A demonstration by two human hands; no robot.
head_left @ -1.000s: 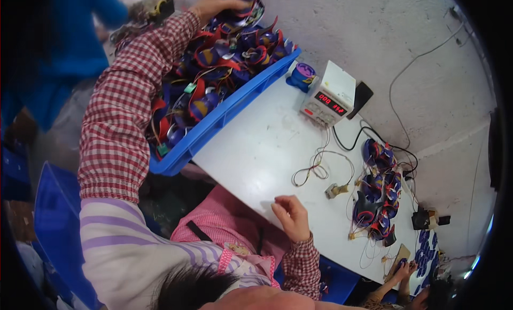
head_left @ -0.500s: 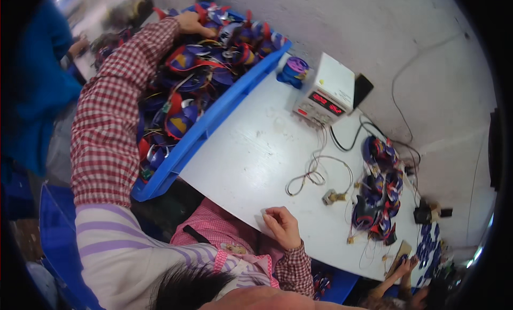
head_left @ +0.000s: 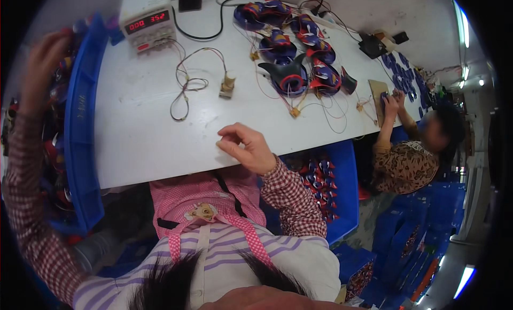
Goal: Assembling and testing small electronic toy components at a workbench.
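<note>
My left hand point(head_left: 45, 64) is raised over the blue tray point(head_left: 85, 112) at the left edge, its fingers smeared by motion. I cannot make out whether it holds anything. In the tray lie many purple, red and yellow shell-shaped parts with wires, partly hidden by my arm and the tray wall. My right hand point(head_left: 248, 147) rests at the front of the white table point(head_left: 144, 128), fingers loosely curled, a gap between thumb and forefinger, nothing visible in it. Beyond it lies a small brass-coloured connector block point(head_left: 227, 87) on looped wires point(head_left: 187, 85).
A white power supply point(head_left: 148, 24) with a red display stands at the back left. Wired purple-red shells point(head_left: 278, 45) and a black horned piece point(head_left: 283, 72) lie at the back. Another person point(head_left: 409, 160) works at the right. A blue bin point(head_left: 347, 187) with parts stands below the table.
The view has swung to the right, showing more of the table and the other person. My left hand was down among the parts in the tray and now appears above it, blurred.
</note>
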